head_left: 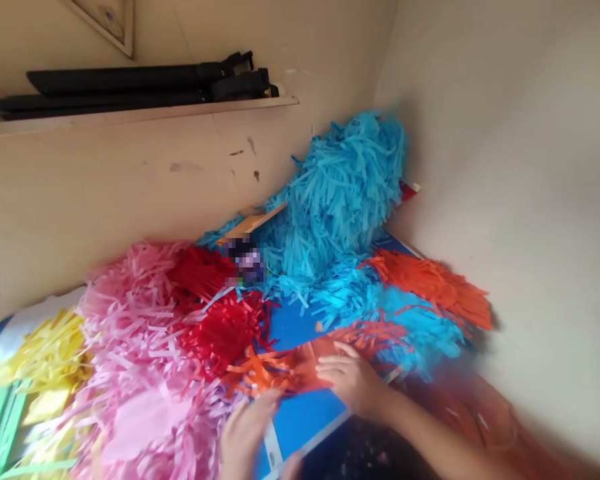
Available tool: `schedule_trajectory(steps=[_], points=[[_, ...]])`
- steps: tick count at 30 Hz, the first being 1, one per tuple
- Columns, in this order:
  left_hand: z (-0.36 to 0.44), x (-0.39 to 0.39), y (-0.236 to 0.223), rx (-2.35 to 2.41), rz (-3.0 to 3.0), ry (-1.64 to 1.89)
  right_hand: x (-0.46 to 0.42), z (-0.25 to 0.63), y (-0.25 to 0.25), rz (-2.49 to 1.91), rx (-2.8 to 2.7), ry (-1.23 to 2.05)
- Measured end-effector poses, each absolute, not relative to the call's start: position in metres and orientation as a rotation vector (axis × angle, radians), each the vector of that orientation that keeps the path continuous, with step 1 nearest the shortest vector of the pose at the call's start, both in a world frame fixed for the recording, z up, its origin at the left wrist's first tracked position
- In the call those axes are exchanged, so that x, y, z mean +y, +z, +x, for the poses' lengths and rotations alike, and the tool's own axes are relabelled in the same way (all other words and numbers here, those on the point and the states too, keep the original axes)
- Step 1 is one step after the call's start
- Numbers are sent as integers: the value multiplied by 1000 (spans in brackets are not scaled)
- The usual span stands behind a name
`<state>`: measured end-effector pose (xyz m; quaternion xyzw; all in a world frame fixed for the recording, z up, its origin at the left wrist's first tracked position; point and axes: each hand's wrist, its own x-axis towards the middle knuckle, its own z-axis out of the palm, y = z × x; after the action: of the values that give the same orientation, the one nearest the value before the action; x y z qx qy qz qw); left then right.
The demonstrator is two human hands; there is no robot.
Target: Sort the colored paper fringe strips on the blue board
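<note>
A strip of orange fringed paper [305,363] lies across the blue tabletop [310,417] in front of me. My right hand [353,380] rests on it with the fingers stretched out flat. Lower left, my left hand [247,430] is blurred, its fingers and thumb apart over the table's near corner. Its fingertips come close to the strip's left fringe; whether they touch it I cannot tell. Pink fringed paper [145,420] is piled just left of that hand. Behind the orange strip lies red fringed paper [225,333].
A tall heap of light blue fringe [345,187] fills the wall corner. More orange fringe [435,287] lies at the right, yellow fringe [55,350] and a green object [3,427] at the left. Long black objects [130,83] sit on a wall shelf [145,115].
</note>
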<state>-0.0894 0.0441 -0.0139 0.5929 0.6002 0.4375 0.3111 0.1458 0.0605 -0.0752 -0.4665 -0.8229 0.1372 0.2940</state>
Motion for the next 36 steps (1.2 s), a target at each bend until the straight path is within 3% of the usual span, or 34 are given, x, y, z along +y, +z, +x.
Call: schedule_trajectory(steps=[3, 7, 22, 36], points=[[-53, 59, -34, 1399, 2090, 799, 60, 148, -74, -1274, -2210, 428], [-44, 85, -54, 1498, 2277, 542, 65, 155, -68, -1413, -2070, 442], [-53, 118, -60, 1652, 2359, 221, 83, 150, -80, -1781, -1836, 98], [-51, 125, -73, 1713, 2602, 249, 93, 158, -80, -1815, -1851, 184]])
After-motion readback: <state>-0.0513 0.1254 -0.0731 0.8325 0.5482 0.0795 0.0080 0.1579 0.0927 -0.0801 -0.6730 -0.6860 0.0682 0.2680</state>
